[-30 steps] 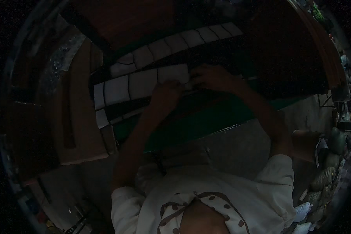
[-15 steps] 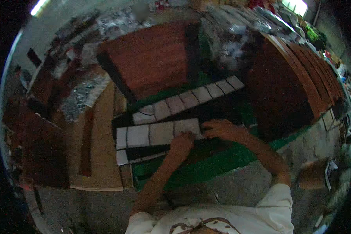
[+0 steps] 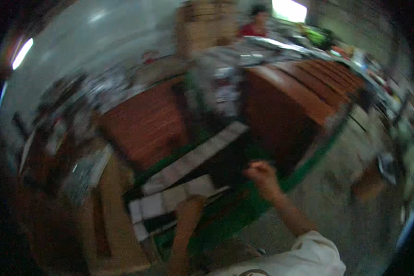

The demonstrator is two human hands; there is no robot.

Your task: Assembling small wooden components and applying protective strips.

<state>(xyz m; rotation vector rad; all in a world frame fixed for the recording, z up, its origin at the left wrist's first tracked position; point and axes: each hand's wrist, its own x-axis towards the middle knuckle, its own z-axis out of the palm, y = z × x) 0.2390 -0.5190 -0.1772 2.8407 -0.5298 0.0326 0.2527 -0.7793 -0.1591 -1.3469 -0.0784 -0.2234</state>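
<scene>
My left hand (image 3: 191, 208) rests on the near strip of pale rectangular pieces (image 3: 152, 205), back of the hand up; its fingers are blurred and partly hidden. My right hand (image 3: 261, 175) is raised off the strip's right end, over the dark work surface, with its fingers drawn together; whatever they hold, if anything, cannot be made out. Beyond lies a second long strip of pale pieces (image 3: 200, 155), slanting up to the right. Below the near strip, part of another pale piece (image 3: 140, 231) shows at the left.
Reddish-brown boards (image 3: 147, 122) stand behind the strips, and a stack of brown boards (image 3: 280, 115) is at the right. A green table edge (image 3: 230, 221) runs along the front. Cardboard (image 3: 117, 216) lies at the left. Another person (image 3: 256, 25) is at the far back.
My right hand has lifted away from the near strip, to the right. My left hand stays at the strip. The whole view has swung toward the right and upward.
</scene>
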